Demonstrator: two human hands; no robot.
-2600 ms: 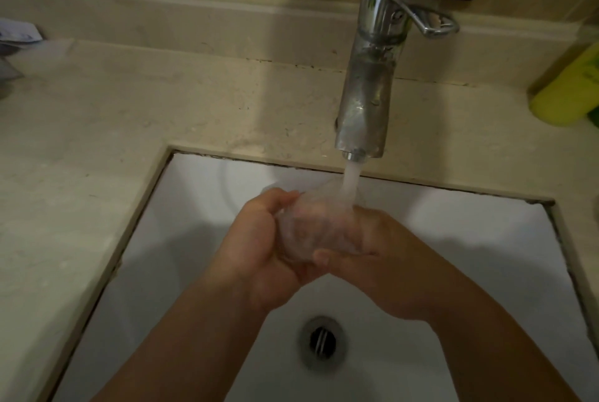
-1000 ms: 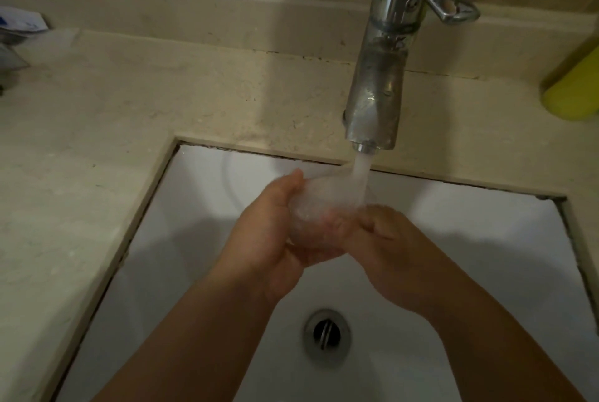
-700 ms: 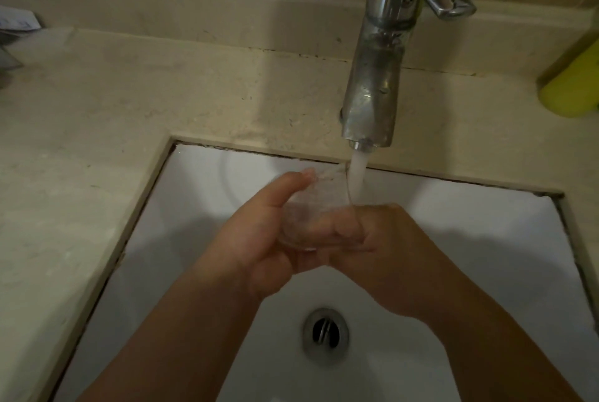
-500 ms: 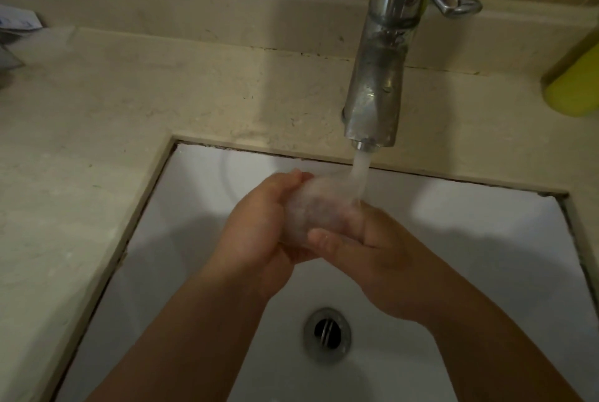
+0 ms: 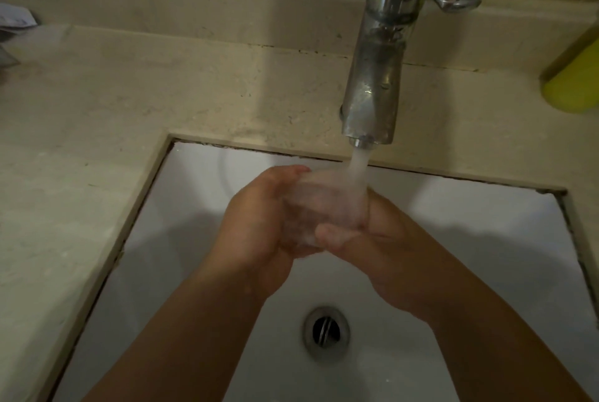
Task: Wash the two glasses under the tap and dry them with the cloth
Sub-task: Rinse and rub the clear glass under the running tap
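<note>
The beige stone worktop [image 5: 97,148] surrounds a white rectangular sink [image 5: 486,239] with a round metal drain [image 5: 326,332]. A chrome tap [image 5: 376,77] runs water over the basin. Under the stream, the left hand [image 5: 259,233] and right hand [image 5: 376,249] both wrap their grip around one clear drinking glass [image 5: 327,207] between them.

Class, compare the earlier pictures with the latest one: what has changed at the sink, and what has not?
The right hand shifted its grip on the glass, thumb now across the near side. The left hand holds it as before; the tap keeps running into it.
</note>
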